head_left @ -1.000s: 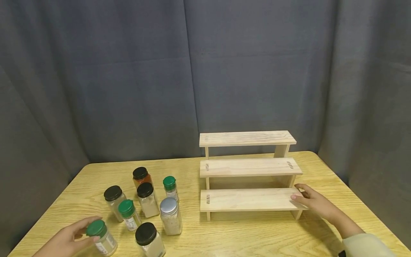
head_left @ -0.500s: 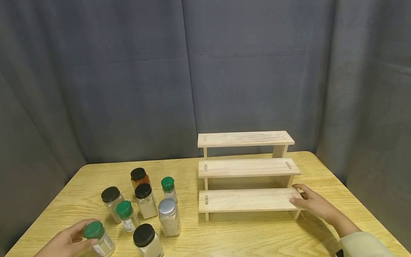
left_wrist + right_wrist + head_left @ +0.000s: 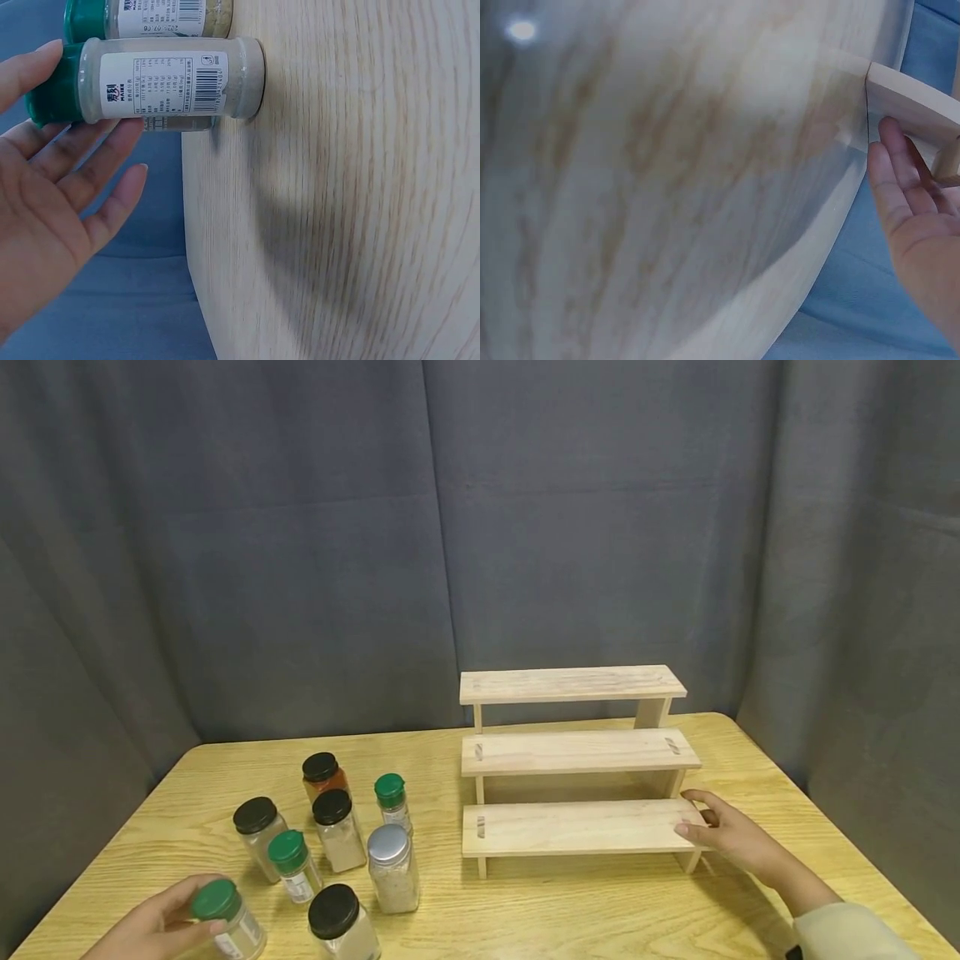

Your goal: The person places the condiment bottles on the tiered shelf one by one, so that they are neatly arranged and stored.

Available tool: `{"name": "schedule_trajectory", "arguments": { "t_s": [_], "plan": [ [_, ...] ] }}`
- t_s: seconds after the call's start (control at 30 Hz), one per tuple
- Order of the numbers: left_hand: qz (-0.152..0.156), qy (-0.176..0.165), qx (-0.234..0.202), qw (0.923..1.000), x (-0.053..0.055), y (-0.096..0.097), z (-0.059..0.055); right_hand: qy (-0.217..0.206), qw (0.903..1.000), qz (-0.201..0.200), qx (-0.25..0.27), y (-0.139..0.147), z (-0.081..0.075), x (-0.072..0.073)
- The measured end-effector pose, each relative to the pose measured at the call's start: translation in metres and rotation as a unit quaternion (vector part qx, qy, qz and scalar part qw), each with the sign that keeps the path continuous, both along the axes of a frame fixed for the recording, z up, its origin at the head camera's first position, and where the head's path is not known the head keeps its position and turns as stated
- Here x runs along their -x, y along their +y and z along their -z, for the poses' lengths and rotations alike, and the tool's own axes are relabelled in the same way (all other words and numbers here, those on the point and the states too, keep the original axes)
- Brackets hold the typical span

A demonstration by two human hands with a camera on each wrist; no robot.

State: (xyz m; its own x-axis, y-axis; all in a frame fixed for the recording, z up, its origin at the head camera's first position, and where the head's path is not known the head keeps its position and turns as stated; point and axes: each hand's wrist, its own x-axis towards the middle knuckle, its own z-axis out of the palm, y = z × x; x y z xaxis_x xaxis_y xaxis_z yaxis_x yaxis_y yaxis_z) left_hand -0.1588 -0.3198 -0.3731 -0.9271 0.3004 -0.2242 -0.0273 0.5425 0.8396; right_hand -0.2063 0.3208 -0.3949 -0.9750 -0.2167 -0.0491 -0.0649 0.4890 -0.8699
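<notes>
My left hand holds a green-capped spice jar by its cap at the table's front left. In the left wrist view, thumb and fingers lie around the green cap, and the jar's base is at the tabletop. My right hand grips the right end of the lowest board of a three-step wooden shelf rack, thumb on top. Much of that grip is hidden in the right wrist view, where the fingers reach behind a wooden leg.
Right of the held jar stand several spice jars: a green-capped jar, black-capped jars, a silver-capped jar and a small green-capped jar. Grey curtains surround the wooden table.
The whole head view has shifted a little, so things appear slightly further left. Both hands keep their hold on the jar and the rack.
</notes>
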Motion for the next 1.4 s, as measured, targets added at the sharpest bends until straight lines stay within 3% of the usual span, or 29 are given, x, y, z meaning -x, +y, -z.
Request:
{"name": "schedule_trajectory", "arguments": {
  "t_s": [0.47,0.8,1.0,1.23,1.4],
  "plan": [
    [-0.005,-0.022,-0.034,0.9992,0.001,-0.003,0.006,0.0,0.9999,0.011,-0.01,-0.001,0.0,-0.002],
    [-0.046,-0.014,0.009,0.9988,0.001,-0.002,0.008,-0.007,0.9992,0.029,-0.025,-0.001,0.002,-0.004],
    [-0.058,-0.015,0.027,0.9979,-0.002,-0.001,-0.002,-0.009,0.9997,0.022,-0.004,-0.002,0.003,-0.003],
    [-0.061,0.035,0.058,0.9958,-0.008,0.007,-0.018,-0.008,0.9993,0.019,0.032,-0.003,0.005,-0.004],
    [-0.071,0.051,0.091,0.992,-0.011,0.012,-0.029,-0.013,0.9988,0.013,0.046,-0.002,0.005,-0.003]
  ]
}}
